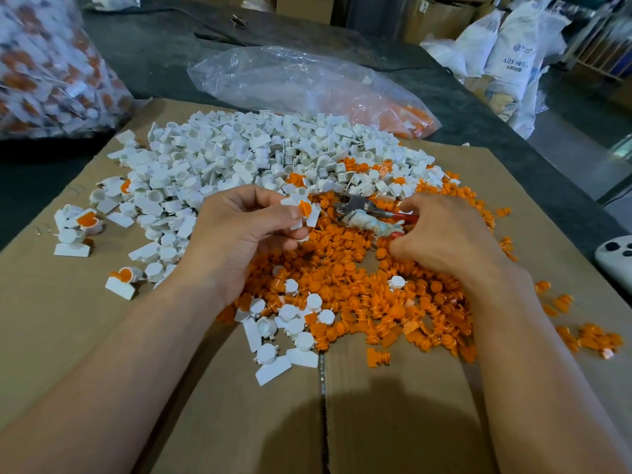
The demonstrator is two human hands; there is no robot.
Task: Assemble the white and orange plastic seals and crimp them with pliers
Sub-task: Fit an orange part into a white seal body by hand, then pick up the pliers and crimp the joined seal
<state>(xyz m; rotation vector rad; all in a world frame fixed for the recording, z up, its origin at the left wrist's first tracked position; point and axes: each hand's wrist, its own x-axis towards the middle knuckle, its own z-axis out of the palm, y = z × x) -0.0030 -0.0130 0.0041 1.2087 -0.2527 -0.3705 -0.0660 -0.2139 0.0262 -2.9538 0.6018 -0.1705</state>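
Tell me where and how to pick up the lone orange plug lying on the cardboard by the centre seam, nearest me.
Pinch the orange plug from above, across its flat-sided end toward the seam. It lies on its side on bare cardboard, apart from the orange pile, so fingertips should fit on both sides. The ribbed stem looks likelier to slip.

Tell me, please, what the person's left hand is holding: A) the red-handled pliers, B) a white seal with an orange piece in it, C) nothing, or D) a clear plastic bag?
B: the left hand pinches a white seal with an orange piece at its fingertips, while the pliers are in the right hand.
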